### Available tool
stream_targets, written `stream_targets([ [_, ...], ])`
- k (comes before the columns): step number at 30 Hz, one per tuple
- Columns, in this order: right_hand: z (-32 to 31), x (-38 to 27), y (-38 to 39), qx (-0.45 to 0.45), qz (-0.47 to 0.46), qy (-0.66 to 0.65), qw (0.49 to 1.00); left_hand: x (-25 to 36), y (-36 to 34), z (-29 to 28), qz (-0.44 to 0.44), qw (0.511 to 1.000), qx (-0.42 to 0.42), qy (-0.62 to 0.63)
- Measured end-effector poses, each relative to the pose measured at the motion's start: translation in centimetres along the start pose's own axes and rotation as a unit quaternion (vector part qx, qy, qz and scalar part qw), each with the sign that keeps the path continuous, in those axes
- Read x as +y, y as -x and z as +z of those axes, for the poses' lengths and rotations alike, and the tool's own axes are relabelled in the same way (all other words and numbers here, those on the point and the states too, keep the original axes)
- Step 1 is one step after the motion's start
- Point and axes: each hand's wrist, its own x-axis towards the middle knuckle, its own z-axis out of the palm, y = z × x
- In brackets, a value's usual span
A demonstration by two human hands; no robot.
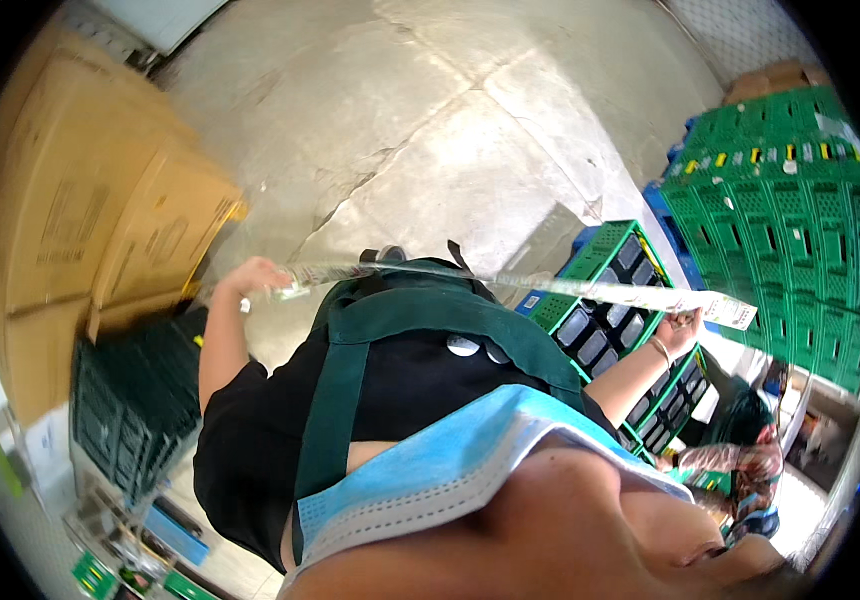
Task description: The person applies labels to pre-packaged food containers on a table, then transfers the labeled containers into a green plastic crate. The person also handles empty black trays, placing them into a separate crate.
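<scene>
A long, narrow strip of printed labels [620, 292] stretches across in front of my body, held between both hands. My left hand [258, 276] is closed on its left end, slightly blurred. Close to the other end, my right hand [682, 330] grips it from below, and a short printed piece sticks out past the fingers. The middle of the strip is thin and seen nearly edge-on. Beside my right forearm stands a green crate [562, 310] filled with several dark packs [600, 335] with clear-looking tops.
Tall stacks of green crates [780, 230] stand at the right. Cardboard boxes [80, 190] are piled at the left, above dark folded crates [130, 400]. Another person's patterned sleeve [740, 460] shows at the lower right. Concrete floor [430, 130] lies ahead.
</scene>
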Motion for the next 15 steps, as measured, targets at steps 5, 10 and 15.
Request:
stream_targets([
  [5, 1.9, 2.7, -3.9, 0.126, -0.011, 0.030, 0.991, 13.9, -6.6, -7.1, 0.166, 0.950, 0.092, 0.250],
  [10, 3.2, 7.7, -12.0, 0.117, 0.032, -0.006, 0.993, 25.4, -12.7, -10.3, 0.226, 0.921, 0.316, 0.012],
  [15, 20.5, 15.0, -22.3, 0.051, -0.067, 0.152, 0.985, 26.4, -19.9, -14.1, 0.077, 0.841, 0.489, -0.218],
])
